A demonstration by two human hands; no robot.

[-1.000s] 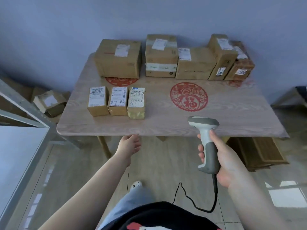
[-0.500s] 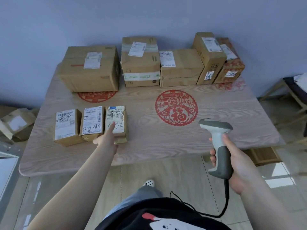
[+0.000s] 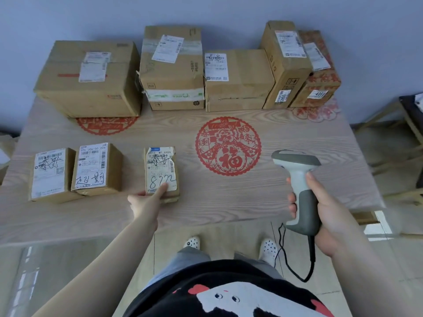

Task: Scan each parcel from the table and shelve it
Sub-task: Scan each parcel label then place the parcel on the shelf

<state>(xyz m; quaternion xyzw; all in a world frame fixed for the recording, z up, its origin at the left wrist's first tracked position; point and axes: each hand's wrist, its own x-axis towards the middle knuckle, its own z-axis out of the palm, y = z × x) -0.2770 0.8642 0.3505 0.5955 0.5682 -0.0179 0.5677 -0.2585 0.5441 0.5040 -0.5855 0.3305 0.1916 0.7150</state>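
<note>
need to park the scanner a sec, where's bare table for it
Bare wood lies right of the red paper-cut, out to the table edge, in front of the right hand. The back row of boxes is packed tight; the small parcels crowd front left.

Soft even daylight, wide-angle edge distortion

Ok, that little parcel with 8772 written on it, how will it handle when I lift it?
The small parcel is probably stiff, being a squared cardboard box. Likely light enough for the left hand alone. Its torn label might snag or peel.
</note>
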